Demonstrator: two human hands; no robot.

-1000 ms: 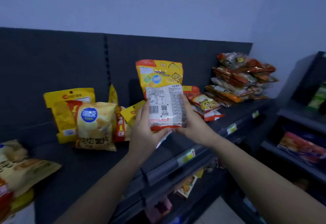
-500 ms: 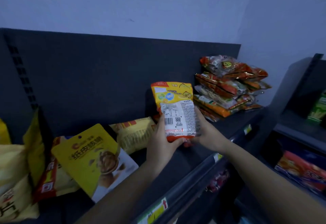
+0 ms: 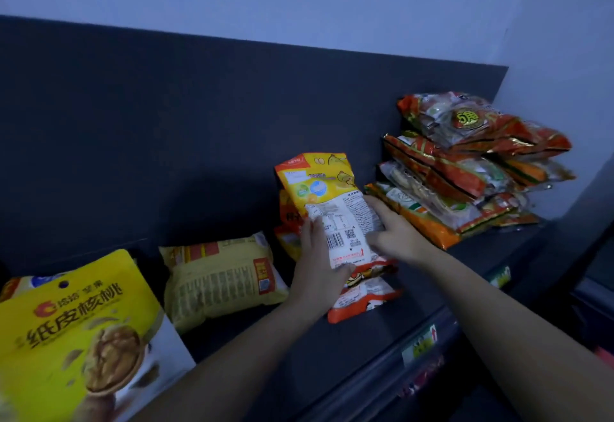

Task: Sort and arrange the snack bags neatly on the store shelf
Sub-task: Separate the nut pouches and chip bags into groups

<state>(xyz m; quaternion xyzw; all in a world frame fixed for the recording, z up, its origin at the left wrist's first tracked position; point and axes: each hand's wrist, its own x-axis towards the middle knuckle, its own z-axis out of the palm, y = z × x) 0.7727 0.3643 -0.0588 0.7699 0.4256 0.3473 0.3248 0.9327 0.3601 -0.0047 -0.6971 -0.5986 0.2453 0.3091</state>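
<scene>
Clutching yellow snack bag (image 3: 319,185) upright, left grip (image 3: 315,268) and right grip (image 3: 393,233) curled round its sides, toward shelf (image 3: 332,355) right end.

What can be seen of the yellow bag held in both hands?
The yellow bag is glossy plastic with its back to the camera: a white label panel with barcode, QR code and text, cartoon figures on top, orange edge. It leans back over similar bags on the shelf. The left hand grips its left edge, the right hand its right.
</scene>
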